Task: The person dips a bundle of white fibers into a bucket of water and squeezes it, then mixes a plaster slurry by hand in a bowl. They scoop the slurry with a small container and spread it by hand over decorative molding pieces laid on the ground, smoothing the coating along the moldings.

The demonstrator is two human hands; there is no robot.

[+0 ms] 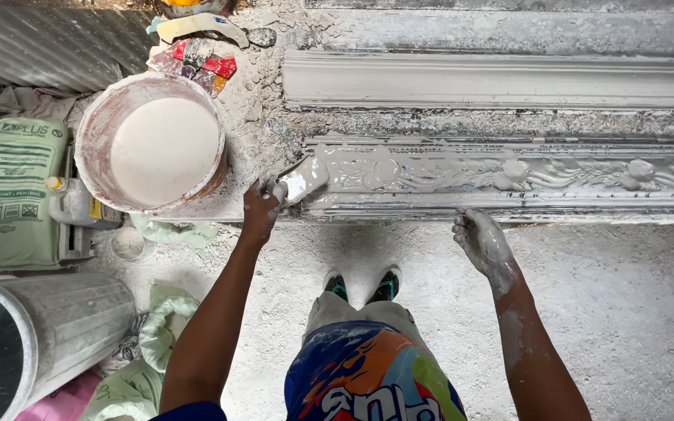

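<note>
Dusty floor; left fingers (pixel 263 195) closed round plaster-laden trowel (pixel 299 181) (probably), right hand (pixel 481 240) open beside mould (pixel 509 175).

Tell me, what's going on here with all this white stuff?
A person stands over a long ornate mould coated in wet white plaster. The left hand holds a flat scraper at the mould's left end, while the right hand, covered in plaster, rests at the mould's near edge. A bucket of white plaster mix sits just to the left, beside a green sack. A plain moulding lies beyond the ornate one, on a dusty floor.
</note>
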